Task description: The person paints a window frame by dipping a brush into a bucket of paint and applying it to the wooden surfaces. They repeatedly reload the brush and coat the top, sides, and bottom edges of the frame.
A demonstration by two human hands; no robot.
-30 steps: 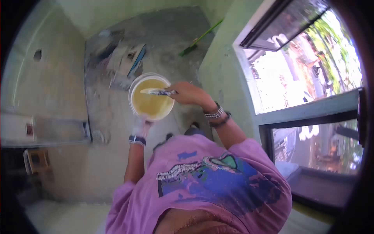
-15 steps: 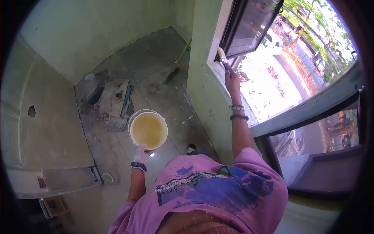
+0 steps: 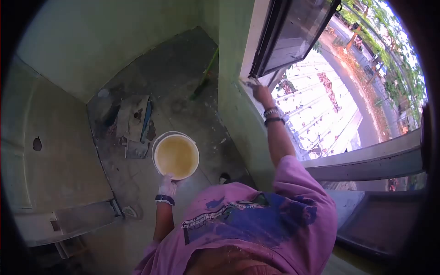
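Observation:
My left hand (image 3: 167, 186), in a pale, whitish covering, is closed on the near edge of a white bucket (image 3: 197, 153). Yellowish liquid (image 3: 175, 156) fills much of the view inside it, and a thin wire handle rests around its rim. At the window, my right hand (image 3: 262, 95) grips a paintbrush (image 3: 250, 84). The brush points left, its head at the inner edge of the window opening, by the lower corner of the dark-framed pane (image 3: 293, 41). Whether the bristles touch the surface is hard to tell.
Crumpled sheets (image 3: 133, 118) and debris lie on the dusty floor. A green-handled broom (image 3: 206, 75) leans near the far corner. The window sill (image 3: 366, 160) runs along my right, and a low ledge (image 3: 85, 217) stands at left. Pale green walls (image 3: 123, 41) enclose the corner.
My right hand has moved left and slightly down, turning the brush from upright to pointing left at the wall edge. The bucket stays almost in place in my left hand; the view has shifted slightly.

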